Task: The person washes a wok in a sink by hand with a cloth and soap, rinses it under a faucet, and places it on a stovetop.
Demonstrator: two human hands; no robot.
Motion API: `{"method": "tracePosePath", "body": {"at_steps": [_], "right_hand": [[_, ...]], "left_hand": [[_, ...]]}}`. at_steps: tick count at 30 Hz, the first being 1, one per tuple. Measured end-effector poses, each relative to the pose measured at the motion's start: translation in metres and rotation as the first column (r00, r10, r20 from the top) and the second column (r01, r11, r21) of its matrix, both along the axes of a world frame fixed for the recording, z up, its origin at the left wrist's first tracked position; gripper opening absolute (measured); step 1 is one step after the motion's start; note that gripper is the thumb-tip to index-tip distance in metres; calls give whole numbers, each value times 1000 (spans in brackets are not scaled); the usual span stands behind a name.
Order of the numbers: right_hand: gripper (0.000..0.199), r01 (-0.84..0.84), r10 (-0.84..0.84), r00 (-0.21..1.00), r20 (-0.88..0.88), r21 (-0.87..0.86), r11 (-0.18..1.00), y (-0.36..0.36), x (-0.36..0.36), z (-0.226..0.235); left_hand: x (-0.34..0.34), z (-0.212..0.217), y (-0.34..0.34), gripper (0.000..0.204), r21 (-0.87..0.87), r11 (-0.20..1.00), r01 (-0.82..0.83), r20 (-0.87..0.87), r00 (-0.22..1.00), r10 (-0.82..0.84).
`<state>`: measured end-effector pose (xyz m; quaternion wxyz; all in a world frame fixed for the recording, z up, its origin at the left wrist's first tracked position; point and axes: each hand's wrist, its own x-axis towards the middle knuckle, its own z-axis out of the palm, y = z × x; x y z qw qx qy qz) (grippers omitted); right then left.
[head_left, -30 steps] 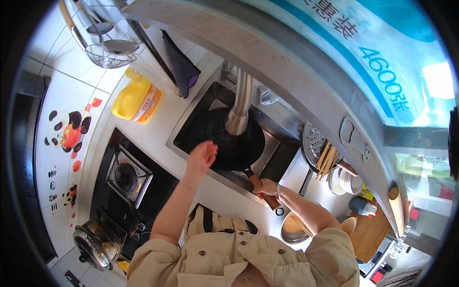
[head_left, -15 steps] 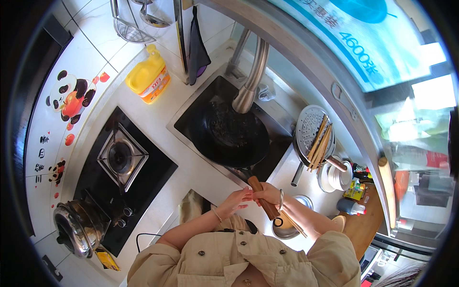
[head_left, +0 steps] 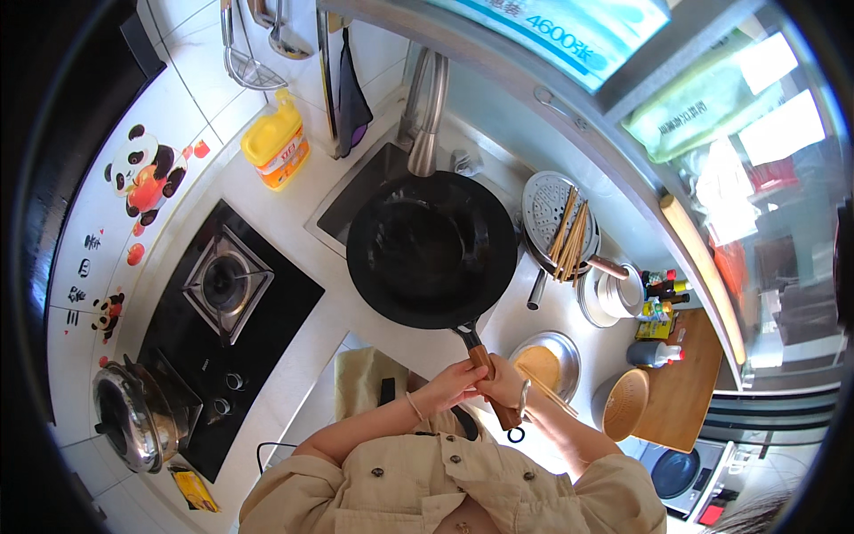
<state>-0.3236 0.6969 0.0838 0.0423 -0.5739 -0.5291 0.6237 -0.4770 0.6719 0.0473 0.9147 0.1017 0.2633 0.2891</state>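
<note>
A black wok [head_left: 431, 254] with a wooden handle is lifted over the sink [head_left: 366, 189], hiding most of the basin. Its dark inside has a wet sheen. My right hand [head_left: 503, 383] is wrapped around the wooden handle [head_left: 480, 358]. On the handle's left side, my left hand [head_left: 452, 386] closes against it, fingers meeting the right hand. The metal faucet [head_left: 425, 151] ends just beyond the wok's far rim.
On the left are a gas stove [head_left: 222, 289] and a lidded pot [head_left: 133, 418]. A yellow jug [head_left: 276, 142] stands behind the sink. To the right are a strainer with chopsticks [head_left: 569, 240], stacked bowls [head_left: 620, 291], a metal bowl of yellowish liquid [head_left: 541, 367] and a wooden board [head_left: 680, 378].
The wok has come up out of the sink, toward me. My left hand has closed onto the handle beside my right. The view has also shifted a little to the right.
</note>
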Motion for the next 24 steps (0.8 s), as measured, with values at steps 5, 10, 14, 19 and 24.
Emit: {"method": "tracePosePath", "body": {"at_steps": [5, 10, 14, 19, 24], "right_hand": [[34, 133, -109, 955, -277, 69, 989, -41, -21, -7], [38, 124, -75, 904, -420, 89, 988, -59, -43, -7], [40, 137, -111, 860, -499, 16, 990, -61, -56, -4], [41, 112, -97, 894, -438, 9, 994, -57, -59, -2], [40, 144, -128, 912, -391, 12, 989, -53, -56, 3]], "left_hand": [[-16, 0, -34, 32, 95, 995, -8, -111, 994, 18], [-38, 15, -53, 31, 124, 991, -51, -282, 956, 85], [-51, 27, -59, 32, 131, 990, -51, -327, 941, 92], [-56, 33, -54, 34, 102, 994, -47, -302, 950, 76], [-52, 20, -50, 33, 71, 995, -72, -165, 983, 82]]}}
